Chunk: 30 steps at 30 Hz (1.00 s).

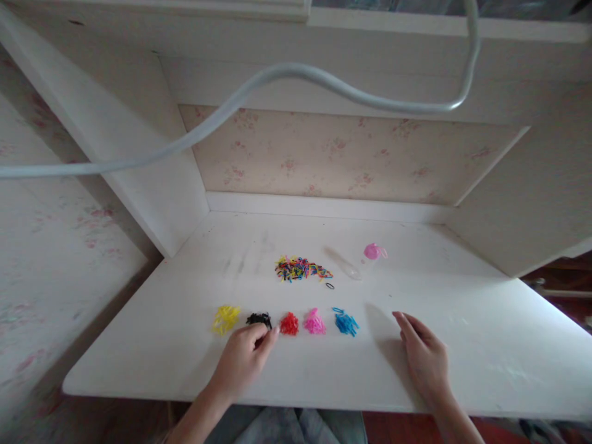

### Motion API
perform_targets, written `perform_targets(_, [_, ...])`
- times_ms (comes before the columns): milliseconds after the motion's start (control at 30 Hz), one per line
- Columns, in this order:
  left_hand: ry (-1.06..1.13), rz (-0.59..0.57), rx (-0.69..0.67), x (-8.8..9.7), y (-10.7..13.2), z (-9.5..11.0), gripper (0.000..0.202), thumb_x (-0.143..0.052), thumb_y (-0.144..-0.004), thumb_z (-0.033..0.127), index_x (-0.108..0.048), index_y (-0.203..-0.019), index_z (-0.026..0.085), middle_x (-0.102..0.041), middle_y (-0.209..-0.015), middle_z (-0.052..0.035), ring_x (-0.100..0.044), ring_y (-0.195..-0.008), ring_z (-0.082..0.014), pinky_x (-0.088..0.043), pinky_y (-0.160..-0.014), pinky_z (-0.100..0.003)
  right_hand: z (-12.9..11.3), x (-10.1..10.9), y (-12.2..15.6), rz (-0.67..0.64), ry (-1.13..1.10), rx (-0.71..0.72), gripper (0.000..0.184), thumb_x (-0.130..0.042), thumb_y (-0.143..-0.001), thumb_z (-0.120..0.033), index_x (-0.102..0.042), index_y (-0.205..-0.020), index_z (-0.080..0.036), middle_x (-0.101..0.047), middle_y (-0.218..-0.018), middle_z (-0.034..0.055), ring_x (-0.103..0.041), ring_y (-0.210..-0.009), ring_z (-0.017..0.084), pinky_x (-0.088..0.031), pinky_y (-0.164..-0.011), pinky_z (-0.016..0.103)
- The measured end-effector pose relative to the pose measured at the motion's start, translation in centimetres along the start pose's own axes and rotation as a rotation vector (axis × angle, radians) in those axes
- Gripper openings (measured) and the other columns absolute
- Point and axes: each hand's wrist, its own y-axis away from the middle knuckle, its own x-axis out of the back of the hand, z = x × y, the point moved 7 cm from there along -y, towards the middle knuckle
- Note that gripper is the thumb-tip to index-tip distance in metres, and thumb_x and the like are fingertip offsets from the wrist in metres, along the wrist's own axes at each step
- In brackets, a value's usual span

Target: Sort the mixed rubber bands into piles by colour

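Note:
Five small heaps of rubber bands lie in a row near the front of the white table: yellow bands (226, 319), black bands (259, 318), red bands (289, 324), pink bands (315, 322) and blue bands (345, 322). My left hand (243, 356) is at the near edge of the black heap, partly covering it. Its fingers are curled in a pinch; whatever they hold is hidden. Right of the blue heap, my right hand (424, 357) is low over the table, its fingers pressed together with nothing visible in them. Behind the row lies a mixed-colour heap (300, 269), with one dark band (330, 286) beside it.
A pink item with a loop (372, 251) lies at the back right, near a clear plastic piece (353, 272). A pale cable (296, 71) crosses the upper view. Side panels (115, 111) border the white tabletop (152, 345).

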Motion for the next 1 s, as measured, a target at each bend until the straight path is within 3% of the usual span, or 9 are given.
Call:
perform_targets(200, [-0.294, -0.052, -0.01, 1.2, -6.2, 1.5, 0.029, -0.04, -0.087, 0.04, -0.058, -0.074, 0.021, -0.062, -0.072, 0.0009, -0.055, -0.066, -0.0108, -0.035, -0.06, -0.022, -0.7, -1.6, 0.1, -0.123, 0.099, 0.071, 0.046, -0.054, -0.075, -0.056, -0.07, -0.093, -0.017, -0.07, -0.091, 0.0073, -0.06, -0.084, 0.021, -0.043, -0.072, 0.026])
perform_targets(400, [-0.488, -0.042, 0.08, -0.5, -10.1, 0.6, 0.022, -0.046, -0.083, 0.035, -0.061, -0.096, 0.024, -0.065, -0.102, -0.0023, -0.061, -0.085, -0.016, -0.04, -0.071, -0.026, -0.8, -2.0, 0.3, -0.222, 0.158, 0.091, 0.047, -0.048, -0.077, -0.056, -0.07, -0.093, -0.017, -0.07, -0.082, 0.0056, -0.061, -0.075, 0.019, -0.043, -0.065, 0.024])
perform_targets(567, [-0.541, -0.022, 0.099, -1.4, -11.4, 0.5, 0.026, -0.038, -0.088, 0.032, -0.06, -0.096, 0.02, -0.063, -0.103, -0.0065, -0.061, -0.087, -0.0189, -0.041, -0.073, -0.029, -1.3, -2.0, 0.5, -0.239, 0.153, 0.123, 0.048, -0.046, -0.079, -0.056, -0.07, -0.092, -0.017, -0.07, -0.079, 0.0057, -0.061, -0.073, 0.018, -0.043, -0.064, 0.023])
perform_targets(1000, [-0.493, -0.069, 0.077, -0.9, -11.7, -0.5, 0.03, -0.032, -0.091, 0.03, -0.058, -0.1, 0.018, -0.061, -0.104, -0.0091, -0.059, -0.089, -0.018, -0.041, -0.076, -0.028, -1.5, -2.2, 0.6, -0.25, 0.175, 0.131, 0.046, -0.044, -0.081, -0.055, -0.069, -0.091, -0.019, -0.07, -0.081, 0.0046, -0.061, -0.075, 0.018, -0.042, -0.063, 0.023])
